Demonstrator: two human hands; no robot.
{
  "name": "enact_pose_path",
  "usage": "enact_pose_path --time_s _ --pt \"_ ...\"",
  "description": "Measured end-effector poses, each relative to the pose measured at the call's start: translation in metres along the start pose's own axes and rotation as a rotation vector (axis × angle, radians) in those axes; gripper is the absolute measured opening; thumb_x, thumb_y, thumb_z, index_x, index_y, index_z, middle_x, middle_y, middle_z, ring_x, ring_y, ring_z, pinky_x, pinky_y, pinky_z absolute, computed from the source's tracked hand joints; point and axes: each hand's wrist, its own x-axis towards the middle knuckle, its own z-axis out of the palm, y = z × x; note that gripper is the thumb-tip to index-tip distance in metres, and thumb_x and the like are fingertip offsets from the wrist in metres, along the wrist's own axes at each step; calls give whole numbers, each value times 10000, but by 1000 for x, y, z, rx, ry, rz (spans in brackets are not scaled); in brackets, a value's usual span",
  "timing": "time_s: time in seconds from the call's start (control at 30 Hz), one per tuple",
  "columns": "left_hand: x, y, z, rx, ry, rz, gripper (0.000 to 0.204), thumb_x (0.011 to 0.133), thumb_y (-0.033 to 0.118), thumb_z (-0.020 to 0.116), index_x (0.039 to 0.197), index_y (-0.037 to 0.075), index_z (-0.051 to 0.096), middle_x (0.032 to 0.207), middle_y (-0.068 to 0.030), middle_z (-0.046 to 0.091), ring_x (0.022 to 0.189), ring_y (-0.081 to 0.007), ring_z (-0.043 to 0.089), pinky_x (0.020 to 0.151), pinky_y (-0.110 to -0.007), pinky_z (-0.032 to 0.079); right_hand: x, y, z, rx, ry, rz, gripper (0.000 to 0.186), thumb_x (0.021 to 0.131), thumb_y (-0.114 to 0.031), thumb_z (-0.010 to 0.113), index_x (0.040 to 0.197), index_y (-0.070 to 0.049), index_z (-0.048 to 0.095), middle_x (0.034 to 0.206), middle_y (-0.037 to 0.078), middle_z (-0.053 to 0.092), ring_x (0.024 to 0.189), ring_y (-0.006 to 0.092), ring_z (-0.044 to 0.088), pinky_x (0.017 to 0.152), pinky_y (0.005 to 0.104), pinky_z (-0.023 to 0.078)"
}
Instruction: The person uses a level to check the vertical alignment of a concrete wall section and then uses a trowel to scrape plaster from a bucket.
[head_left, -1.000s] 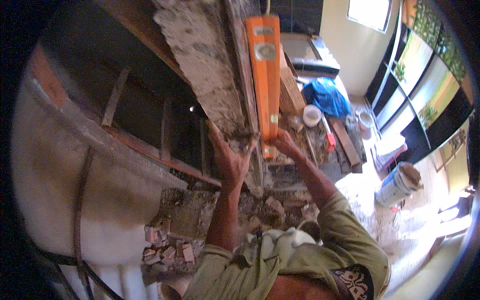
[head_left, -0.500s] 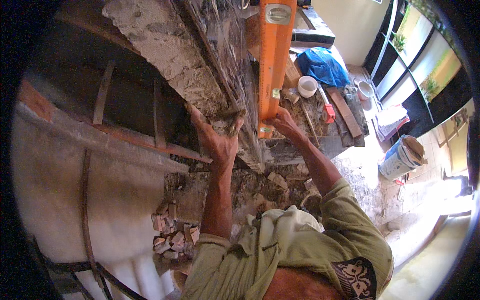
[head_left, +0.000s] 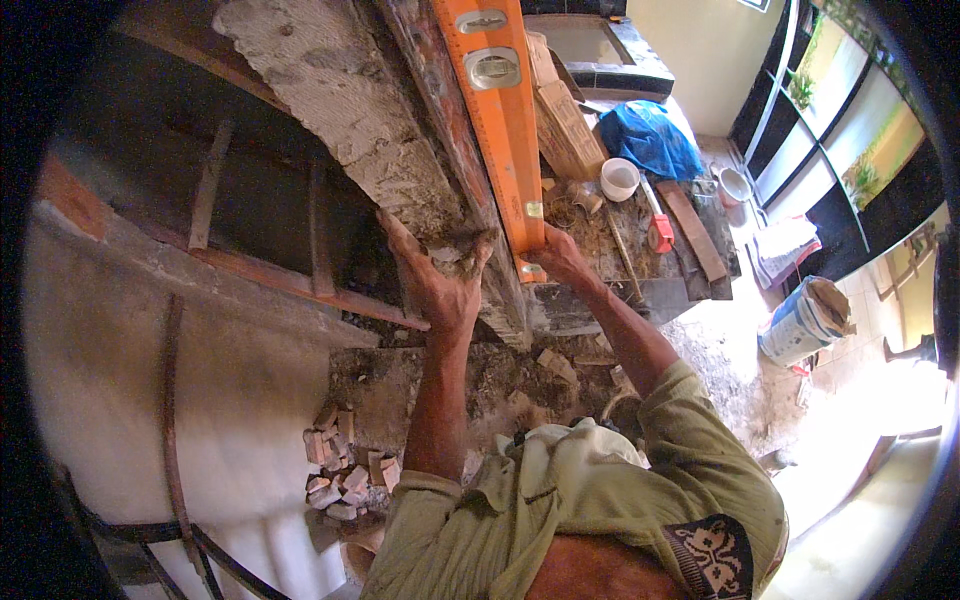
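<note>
Gripping a long orange spirit level (head_left: 502, 135) by its lower end in the right hand (head_left: 556, 254) — close alongside a straight reddish-brown strip (head_left: 440, 95). Spanning rough grey masonry (head_left: 335, 100) with the left hand (head_left: 447, 290) — spread wide.

Surface (head_left: 648, 268), dark, dirt-stained, front edge rough. On it: blue plastic sheet (head_left: 650, 140), one, crumpled, toward the rear; timber pieces (head_left: 568, 125), brown, left side; white plastic tub (head_left: 620, 179), one, round, before the sheet; small brown vessel (head_left: 588, 200), one, left of the tub, kind unclear; thin stick (head_left: 622, 245), one; red-and-white hand tool (head_left: 660, 232), one; flat wooden board (head_left: 692, 230), one, right of the tool. Floor (head_left: 735, 385), dusty: broken bricks (head_left: 350, 475), heaped; white-and-blue container (head_left: 800, 325), one, tilted.
</note>
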Motion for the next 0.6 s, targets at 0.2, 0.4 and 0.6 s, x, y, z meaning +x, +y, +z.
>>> enact_pose_path --time_s 0.2,0.4,0.6 --pt "1 -11 -11 -51 -76 24 1065 740 260 806 1479 -23 94 1480 -291 202 1365 -433 253 1104 -483 291 -2 -7 -3 -29 -11 -20 358 804 -240 717 1104 -60 638 934 109 687 848 182 638 768 370 500" --pt "-5 -25 -11 -258 -189 -97 1090 724 164 813 1484 -20 54 1508 -248 188 1390 -350 230 1143 -443 193 -3 -14 -8 12 -49 -26 393 806 -209 721 1155 -60 619 981 71 683 892 144 614 805 338 492" --pt "-5 -25 -10 -356 -207 -141 1073 737 112 793 1493 6 39 1506 -272 163 1380 -392 241 1116 -455 288 -7 -34 -11 54 -88 36 381 819 -185 712 1167 -63 613 1030 62 675 933 136 604 839 333 482"
